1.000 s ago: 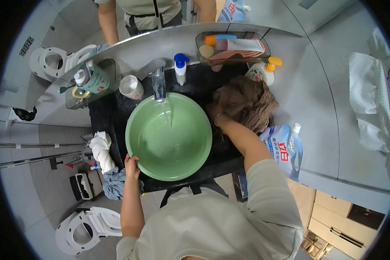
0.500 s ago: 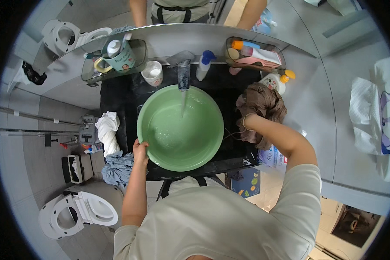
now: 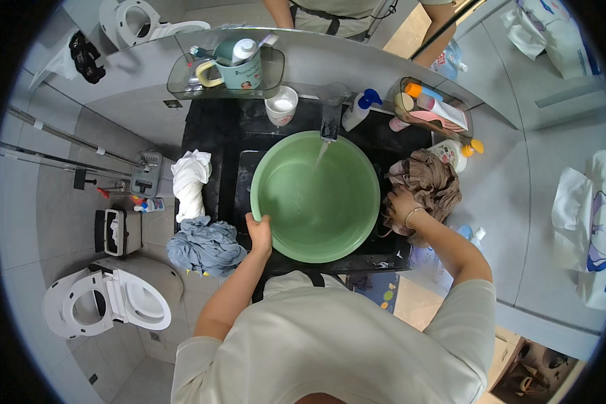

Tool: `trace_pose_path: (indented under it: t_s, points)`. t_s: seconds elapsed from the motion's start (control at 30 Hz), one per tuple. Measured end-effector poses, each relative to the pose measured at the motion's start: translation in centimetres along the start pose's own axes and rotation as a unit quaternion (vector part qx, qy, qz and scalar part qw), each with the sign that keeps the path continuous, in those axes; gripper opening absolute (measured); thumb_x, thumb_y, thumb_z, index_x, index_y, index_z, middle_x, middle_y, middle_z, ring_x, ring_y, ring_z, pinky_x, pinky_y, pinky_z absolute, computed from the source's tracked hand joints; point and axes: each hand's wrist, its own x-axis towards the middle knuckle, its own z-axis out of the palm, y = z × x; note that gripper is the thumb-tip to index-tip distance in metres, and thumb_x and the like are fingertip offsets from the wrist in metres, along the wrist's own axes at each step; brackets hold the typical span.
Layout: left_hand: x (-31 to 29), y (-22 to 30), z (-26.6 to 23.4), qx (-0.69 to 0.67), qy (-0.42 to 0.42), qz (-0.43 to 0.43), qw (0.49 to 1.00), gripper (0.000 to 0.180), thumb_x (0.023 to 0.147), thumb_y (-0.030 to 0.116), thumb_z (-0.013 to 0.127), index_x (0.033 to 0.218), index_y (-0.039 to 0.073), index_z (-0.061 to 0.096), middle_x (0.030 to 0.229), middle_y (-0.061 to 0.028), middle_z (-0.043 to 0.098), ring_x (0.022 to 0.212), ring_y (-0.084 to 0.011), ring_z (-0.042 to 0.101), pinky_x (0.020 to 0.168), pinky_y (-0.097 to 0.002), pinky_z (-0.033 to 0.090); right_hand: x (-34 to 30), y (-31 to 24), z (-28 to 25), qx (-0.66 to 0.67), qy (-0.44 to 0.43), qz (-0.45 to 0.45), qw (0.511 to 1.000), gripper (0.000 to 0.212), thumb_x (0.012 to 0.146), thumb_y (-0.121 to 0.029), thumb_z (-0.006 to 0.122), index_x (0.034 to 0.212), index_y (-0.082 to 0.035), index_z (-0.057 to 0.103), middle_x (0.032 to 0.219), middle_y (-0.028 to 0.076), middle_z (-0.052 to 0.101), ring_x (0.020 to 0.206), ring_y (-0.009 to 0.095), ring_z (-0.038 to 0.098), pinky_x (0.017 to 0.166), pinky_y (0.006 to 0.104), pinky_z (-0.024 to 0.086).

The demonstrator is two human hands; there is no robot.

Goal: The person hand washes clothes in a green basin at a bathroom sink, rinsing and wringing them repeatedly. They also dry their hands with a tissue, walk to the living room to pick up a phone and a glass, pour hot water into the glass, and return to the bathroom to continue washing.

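Note:
A light green basin [image 3: 266, 158] stands in the dark sink, with water in it. Water runs into it from the faucet [image 3: 330, 121] at its back. My left hand [image 3: 259, 232] grips the basin's left front rim, thumb over the edge. To the right, a bunched brown cloth [image 3: 438, 178] lies on the counter beside the basin. My right hand [image 3: 402, 204] is closed on the near left side of this cloth, its fingertips partly hidden in the folds.
Left of the basin lie a twisted white cloth [image 3: 191, 185] and a crumpled blue-grey cloth [image 3: 205, 248]. Behind stand a white cup [image 3: 281, 108] and a blue-topped pump bottle [image 3: 358, 112]. A yellow-topped pump bottle [image 3: 454, 153] sits beyond the brown cloth. Shelves [image 3: 182, 84] hang along the mirror.
The head view has shifted, so the counter sits further right. My right hand now shows at the brown cloth's left side, where it was buried before. My left hand stays on the rim.

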Motion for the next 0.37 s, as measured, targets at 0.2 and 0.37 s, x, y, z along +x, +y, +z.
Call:
trace_pose_path:
  t_s: [0.2,0.37]
  points:
    - [0.9,0.1,-1.0,-0.011,-0.030,-0.025,0.999,0.048,0.079,0.008,0.058,0.121,0.000,0.035,0.110,-0.0159,0.050,0.098,-0.0218,0.051,0.086,-0.0313,0.041,-0.9,-3.3,-1.9,0.012,0.070,0.027,0.997,0.038,0.078,-0.018,0.056,0.112,0.000,0.053,0.107,0.020,0.055,0.114,0.032,0.044,0.094,0.0429,0.037]
    - [0.5,0.9,-1.5,0.012,-0.087,0.115,0.989,0.071,0.084,0.008,0.058,0.142,0.015,0.017,0.136,-0.0168,0.036,0.117,-0.0254,0.044,0.097,-0.0314,0.035,0.1,-4.4,0.2,0.188,0.091,0.123,0.970,0.043,0.080,-0.016,0.057,0.120,-0.003,0.050,0.123,0.020,0.048,0.118,0.032,0.042,0.097,0.0428,0.036]
